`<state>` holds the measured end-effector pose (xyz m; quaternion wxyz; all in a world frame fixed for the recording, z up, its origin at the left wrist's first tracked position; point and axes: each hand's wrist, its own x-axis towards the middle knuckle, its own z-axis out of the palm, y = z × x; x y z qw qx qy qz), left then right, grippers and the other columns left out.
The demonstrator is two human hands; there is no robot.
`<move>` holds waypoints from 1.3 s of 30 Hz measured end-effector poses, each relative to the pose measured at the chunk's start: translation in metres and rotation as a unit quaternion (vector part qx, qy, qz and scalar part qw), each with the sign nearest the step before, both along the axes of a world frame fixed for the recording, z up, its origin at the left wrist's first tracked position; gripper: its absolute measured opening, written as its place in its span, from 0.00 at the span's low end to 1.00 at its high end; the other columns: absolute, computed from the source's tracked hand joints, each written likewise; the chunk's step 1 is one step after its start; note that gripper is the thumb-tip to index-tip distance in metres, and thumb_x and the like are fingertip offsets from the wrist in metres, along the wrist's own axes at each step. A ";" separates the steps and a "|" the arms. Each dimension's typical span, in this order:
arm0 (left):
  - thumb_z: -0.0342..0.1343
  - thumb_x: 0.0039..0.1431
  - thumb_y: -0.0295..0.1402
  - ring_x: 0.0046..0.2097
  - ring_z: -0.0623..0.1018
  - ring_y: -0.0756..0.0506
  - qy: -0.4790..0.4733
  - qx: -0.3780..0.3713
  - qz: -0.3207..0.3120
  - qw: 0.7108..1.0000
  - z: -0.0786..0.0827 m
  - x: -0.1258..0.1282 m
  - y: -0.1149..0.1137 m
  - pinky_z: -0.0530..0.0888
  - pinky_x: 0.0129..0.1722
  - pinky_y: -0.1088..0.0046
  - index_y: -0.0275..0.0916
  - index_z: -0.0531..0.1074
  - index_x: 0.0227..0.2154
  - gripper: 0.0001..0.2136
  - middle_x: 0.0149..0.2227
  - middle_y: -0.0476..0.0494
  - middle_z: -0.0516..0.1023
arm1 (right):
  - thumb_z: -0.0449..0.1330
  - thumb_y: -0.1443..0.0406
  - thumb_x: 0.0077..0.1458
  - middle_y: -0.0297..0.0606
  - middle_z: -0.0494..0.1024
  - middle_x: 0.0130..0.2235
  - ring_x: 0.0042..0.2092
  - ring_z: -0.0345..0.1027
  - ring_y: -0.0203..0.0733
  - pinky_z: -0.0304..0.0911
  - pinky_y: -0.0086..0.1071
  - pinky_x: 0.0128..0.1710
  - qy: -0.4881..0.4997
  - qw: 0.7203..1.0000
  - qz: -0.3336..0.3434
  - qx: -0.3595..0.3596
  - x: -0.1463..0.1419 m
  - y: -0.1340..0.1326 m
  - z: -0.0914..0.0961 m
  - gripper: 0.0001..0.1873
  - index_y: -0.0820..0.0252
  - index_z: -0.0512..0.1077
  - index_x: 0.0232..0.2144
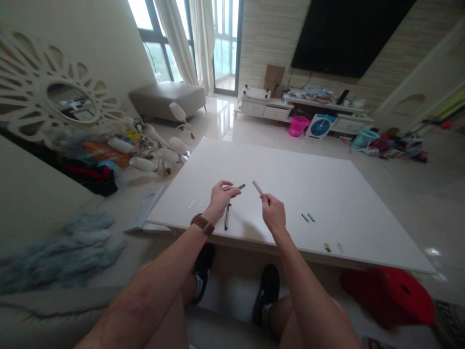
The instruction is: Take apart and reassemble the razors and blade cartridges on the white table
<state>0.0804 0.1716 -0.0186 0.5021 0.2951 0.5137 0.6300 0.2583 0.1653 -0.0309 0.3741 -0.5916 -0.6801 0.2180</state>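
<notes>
My left hand (pixel 222 197) is raised over the white table (pixel 363 213) and pinches a small dark green piece (pixel 241 186) between thumb and fingers. A brown watch is on that wrist. My right hand (pixel 273 211) is closed round a thin pale stick (pixel 257 187), perhaps a pen barrel, which points up and left toward the green piece. The two held items are a short gap apart. A dark pen-like tool (pixel 227 216) lies on the table just below my left hand.
Two small green pieces (pixel 308 217) lie right of my right hand, with smaller bits (pixel 327 247) near the front edge. A red stool (pixel 395 291) stands at lower right. White lamp parts (pixel 156 155) and clutter lie left of the table. My legs and black shoes are underneath.
</notes>
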 end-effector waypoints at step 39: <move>0.66 0.41 0.25 0.31 0.80 0.47 -0.025 0.011 -0.018 0.999 0.004 0.004 -0.001 0.71 0.39 0.69 0.37 0.66 0.35 0.18 0.27 0.44 0.80 | 0.48 0.55 0.66 0.33 0.70 0.23 0.25 0.59 0.38 0.47 0.31 0.28 -0.001 0.999 0.046 0.007 -0.011 -0.008 0.000 0.20 0.57 0.75 0.34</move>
